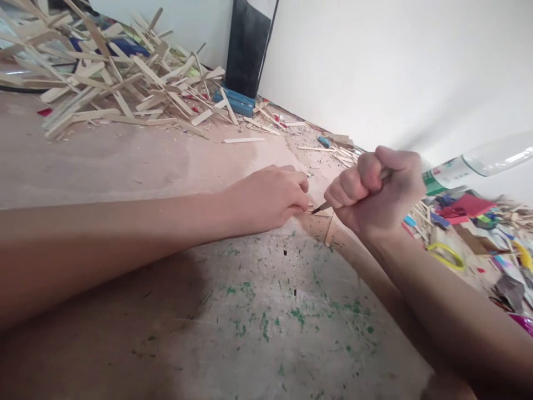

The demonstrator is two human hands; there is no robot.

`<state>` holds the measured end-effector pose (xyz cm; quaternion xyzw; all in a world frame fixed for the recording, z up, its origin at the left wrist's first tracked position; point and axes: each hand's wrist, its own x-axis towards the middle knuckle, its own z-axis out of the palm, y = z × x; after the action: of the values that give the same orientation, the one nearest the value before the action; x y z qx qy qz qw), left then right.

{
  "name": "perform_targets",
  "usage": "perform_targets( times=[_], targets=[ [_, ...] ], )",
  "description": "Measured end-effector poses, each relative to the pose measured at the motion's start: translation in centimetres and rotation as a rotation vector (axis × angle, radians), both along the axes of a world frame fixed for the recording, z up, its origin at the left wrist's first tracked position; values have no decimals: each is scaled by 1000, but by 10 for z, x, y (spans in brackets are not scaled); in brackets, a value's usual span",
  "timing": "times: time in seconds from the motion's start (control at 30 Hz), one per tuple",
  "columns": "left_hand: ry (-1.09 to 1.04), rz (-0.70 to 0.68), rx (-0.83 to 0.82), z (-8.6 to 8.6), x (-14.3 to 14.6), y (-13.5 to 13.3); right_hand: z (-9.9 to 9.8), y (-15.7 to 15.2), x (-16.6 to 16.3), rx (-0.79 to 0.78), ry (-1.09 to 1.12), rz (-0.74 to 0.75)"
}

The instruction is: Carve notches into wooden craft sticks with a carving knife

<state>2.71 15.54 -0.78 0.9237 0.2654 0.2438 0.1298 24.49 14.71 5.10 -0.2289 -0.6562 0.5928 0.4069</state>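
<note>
My left hand (270, 195) rests low on the tabletop with its fingers bent and pressed together. Under its fingertips is a small piece of craft stick (310, 208), mostly hidden by them. My right hand (370, 189) is closed in a fist around a thin pointed tool (320, 209), whose dark tip points down and left, right beside the left fingertips. The fist covers most of the tool, so its exact kind cannot be made out. A short, narrow strip of wood (328, 230) lies on the table just below the tip.
A large heap of craft sticks (141, 83) fills the back left, beside a black upright panel (249, 47) on a blue base (234, 101). Green scraps (266, 322) dot the tabletop in front. On the right are a plastic bottle (458, 169), yellow-handled scissors (445, 255) and mixed craft bits.
</note>
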Motion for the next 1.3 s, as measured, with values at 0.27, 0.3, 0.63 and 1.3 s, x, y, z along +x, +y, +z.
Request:
perform_targets(
  times=[0.27, 0.3, 0.63, 1.3],
  targets=[
    [-7, -7, -16, -1, -1, 1, -2, -5, 4, -9, 2, -16],
    [-7, -8, -21, 0, -1, 1, -2, -6, 4, -7, 2, -18],
    [-23, -7, -43, 0, 1, 1, -2, 0, 5, -18, 22, -20],
    [-37, -2, -70, 1, 0, 1, -1, -1, 3, -6, -4, 5]
  ],
)
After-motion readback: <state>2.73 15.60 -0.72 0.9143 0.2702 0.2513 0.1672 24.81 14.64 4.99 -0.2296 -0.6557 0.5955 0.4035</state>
